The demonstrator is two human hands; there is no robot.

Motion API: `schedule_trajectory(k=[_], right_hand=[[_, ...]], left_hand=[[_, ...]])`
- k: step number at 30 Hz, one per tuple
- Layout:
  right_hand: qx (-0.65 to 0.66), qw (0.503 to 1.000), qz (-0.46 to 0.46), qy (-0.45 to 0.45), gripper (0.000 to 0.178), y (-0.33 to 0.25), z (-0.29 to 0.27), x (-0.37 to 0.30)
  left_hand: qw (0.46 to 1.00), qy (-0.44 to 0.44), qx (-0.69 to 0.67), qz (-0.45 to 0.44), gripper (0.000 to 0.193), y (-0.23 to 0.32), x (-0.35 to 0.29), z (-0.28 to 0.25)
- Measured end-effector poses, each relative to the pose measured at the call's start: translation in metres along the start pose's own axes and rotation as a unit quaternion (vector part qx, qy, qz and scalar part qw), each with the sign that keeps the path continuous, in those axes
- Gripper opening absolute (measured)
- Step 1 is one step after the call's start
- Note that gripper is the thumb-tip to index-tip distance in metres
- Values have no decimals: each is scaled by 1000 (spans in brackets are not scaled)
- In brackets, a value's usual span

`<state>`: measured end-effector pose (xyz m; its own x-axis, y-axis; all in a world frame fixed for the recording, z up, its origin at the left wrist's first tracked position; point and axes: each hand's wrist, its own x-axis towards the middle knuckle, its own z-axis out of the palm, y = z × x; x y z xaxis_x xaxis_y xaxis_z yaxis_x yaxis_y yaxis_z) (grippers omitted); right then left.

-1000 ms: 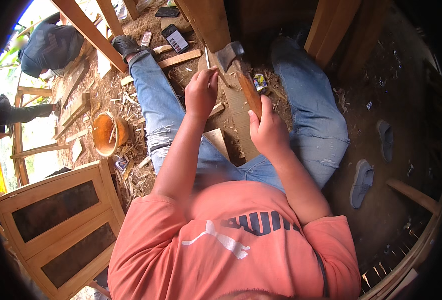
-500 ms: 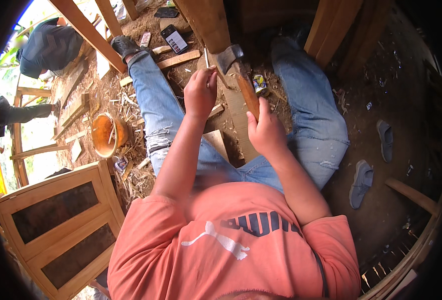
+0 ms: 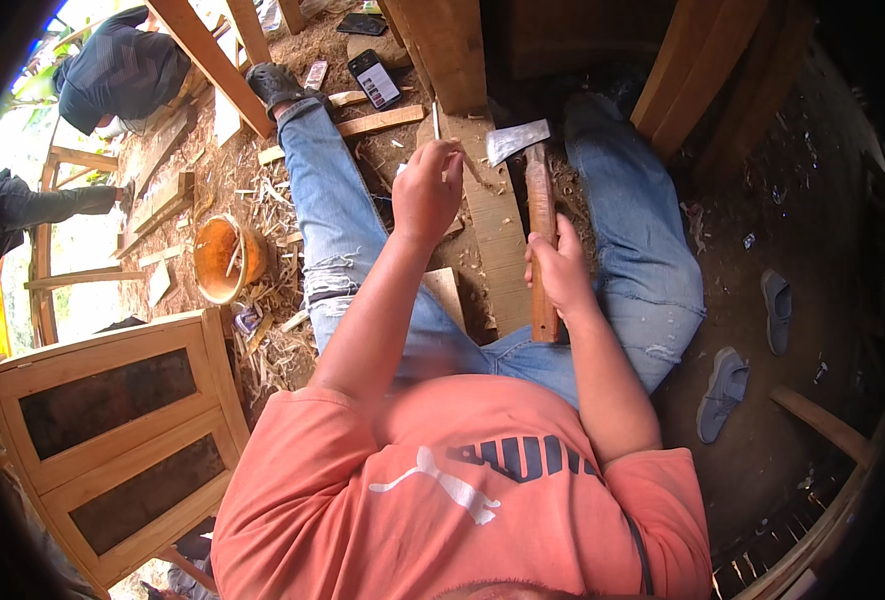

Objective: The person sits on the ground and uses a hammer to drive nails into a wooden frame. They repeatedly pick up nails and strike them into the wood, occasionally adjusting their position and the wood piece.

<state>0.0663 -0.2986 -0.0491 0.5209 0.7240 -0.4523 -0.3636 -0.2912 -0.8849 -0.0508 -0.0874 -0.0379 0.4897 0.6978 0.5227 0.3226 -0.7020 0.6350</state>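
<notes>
My left hand (image 3: 427,195) is closed round a thin pale stick (image 3: 436,120), whose end points up away from me; its exact kind is hard to make out. In my right hand (image 3: 560,268) is a hatchet (image 3: 540,190), gripped partway down its wooden handle, its grey metal head (image 3: 518,141) at the far end with the edge toward the left. Below both hands a flat wooden board (image 3: 507,245) lies lengthwise between my legs. The hatchet head is apart from the stick.
A thick wooden post (image 3: 452,55) rises just beyond my hands. Phones (image 3: 374,80), wood offcuts (image 3: 382,120) and shavings lie on the left ground, with an orange bucket (image 3: 228,260) and a panelled wooden frame (image 3: 122,410). Grey shoes (image 3: 722,395) sit at right. Another person (image 3: 122,75) bends over at far left.
The hatchet has swung from tilted beside the stick to nearly upright, its head moving right, away from my left hand. My right hand now grips higher up the handle. The whole view has shifted slightly.
</notes>
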Motion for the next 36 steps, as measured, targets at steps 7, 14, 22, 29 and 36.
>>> schedule_trajectory(k=[7, 14, 22, 29, 36], right_hand=[[157, 980, 54, -106, 50, -19, -11, -6], [243, 957, 57, -150, 49, -36, -7, -21], [115, 987, -53, -96, 48, -56, 20, -48], [68, 994, 9, -83, 55, -28, 22, -38], [110, 988, -62, -89, 54, -47, 20, -45]], left_hand=[[1000, -10, -6, -26, 13, -2, 0, 6], [1000, -12, -14, 9, 9, -7, 5, 3], [999, -20, -27, 9, 8, 1, 3, 4], [999, -6, -34, 16, 7, 5, 5, 10], [999, -15, -32, 9, 8, 6, 3, 13]])
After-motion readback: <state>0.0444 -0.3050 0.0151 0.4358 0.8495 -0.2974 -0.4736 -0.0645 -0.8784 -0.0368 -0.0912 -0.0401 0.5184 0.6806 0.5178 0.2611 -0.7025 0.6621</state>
